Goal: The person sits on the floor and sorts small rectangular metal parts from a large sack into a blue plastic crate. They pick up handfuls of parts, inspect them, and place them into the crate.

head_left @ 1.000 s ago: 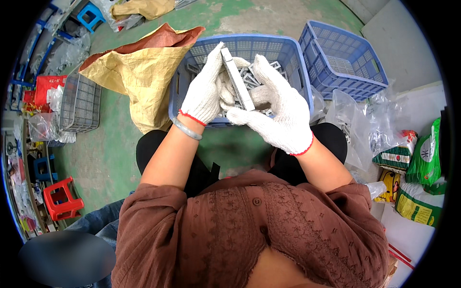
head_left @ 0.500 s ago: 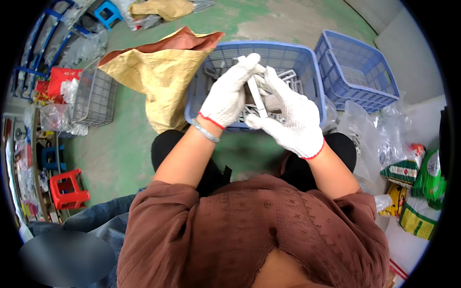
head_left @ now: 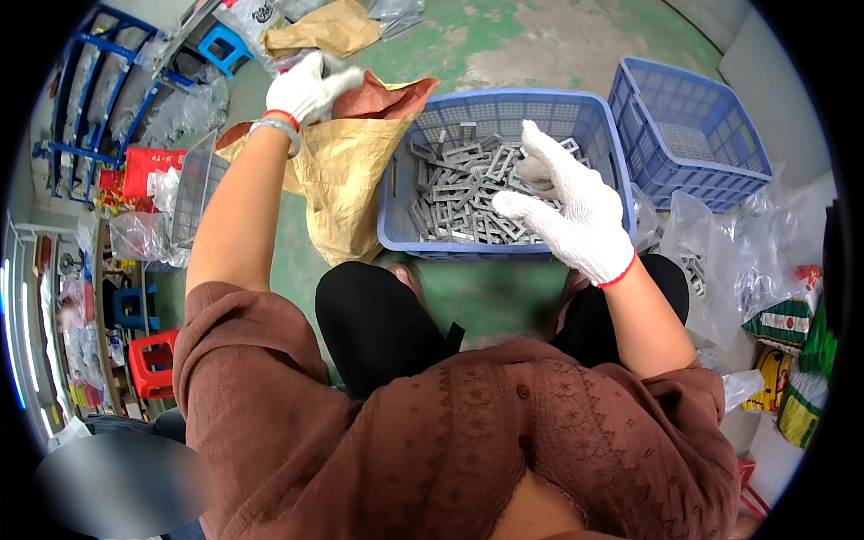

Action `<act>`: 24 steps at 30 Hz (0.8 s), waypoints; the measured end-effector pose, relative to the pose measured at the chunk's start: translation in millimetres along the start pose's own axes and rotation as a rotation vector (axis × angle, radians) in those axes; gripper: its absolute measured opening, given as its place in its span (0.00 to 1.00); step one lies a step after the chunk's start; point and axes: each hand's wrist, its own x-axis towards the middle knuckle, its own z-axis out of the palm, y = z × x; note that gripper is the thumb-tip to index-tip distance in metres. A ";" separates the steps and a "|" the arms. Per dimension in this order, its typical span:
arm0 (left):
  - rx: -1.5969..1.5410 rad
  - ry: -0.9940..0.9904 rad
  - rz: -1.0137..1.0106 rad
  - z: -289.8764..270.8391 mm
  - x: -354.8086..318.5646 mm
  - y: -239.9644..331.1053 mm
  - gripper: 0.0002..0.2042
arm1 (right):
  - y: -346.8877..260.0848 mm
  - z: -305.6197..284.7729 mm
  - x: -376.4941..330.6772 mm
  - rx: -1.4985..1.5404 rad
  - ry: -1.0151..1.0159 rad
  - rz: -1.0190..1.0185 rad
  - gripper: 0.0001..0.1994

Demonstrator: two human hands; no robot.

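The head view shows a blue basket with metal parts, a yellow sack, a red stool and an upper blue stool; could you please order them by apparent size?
1. Blue basket with metal parts
2. Yellow sack
3. Red stool and upper blue stool: too alike to rank

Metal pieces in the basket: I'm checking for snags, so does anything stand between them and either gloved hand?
Nothing visible bars the right hand, open above the metal pieces. Between those pieces and the left hand stand part of the yellow sack and the left wall of the blue basket holding them.
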 end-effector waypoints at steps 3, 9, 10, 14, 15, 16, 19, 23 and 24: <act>0.361 -0.320 0.012 8.8 4.7 -20.0 0.29 | 6.4 -0.4 2.5 0.023 0.027 0.010 0.40; 0.444 -0.315 0.559 12.0 -8.4 -50.5 0.38 | 6.8 -5.5 7.5 0.135 0.001 0.101 0.40; 0.385 -0.351 0.484 9.9 -18.2 -13.5 0.41 | 9.9 -7.4 7.0 0.136 0.015 0.109 0.40; 0.562 -0.440 0.230 29.7 -66.4 70.4 0.39 | 16.6 -9.1 12.7 0.147 0.074 0.146 0.39; 0.536 -0.432 0.217 39.8 -67.7 62.1 0.32 | 24.5 -7.7 16.0 0.086 0.120 0.088 0.38; 0.509 -0.423 0.204 47.9 -68.5 48.9 0.26 | 30.6 -6.8 16.1 0.072 0.161 0.054 0.38; 0.389 -0.329 0.130 34.1 -63.8 18.3 0.16 | 44.0 -16.1 18.6 0.016 0.232 0.044 0.37; 0.410 -0.212 -0.039 -16.1 -73.4 -42.6 0.20 | 58.1 -23.8 19.3 0.078 0.275 0.052 0.35; 0.441 -0.234 -0.067 -27.2 -77.1 -60.5 0.21 | 60.2 -24.1 20.2 0.098 0.283 0.056 0.35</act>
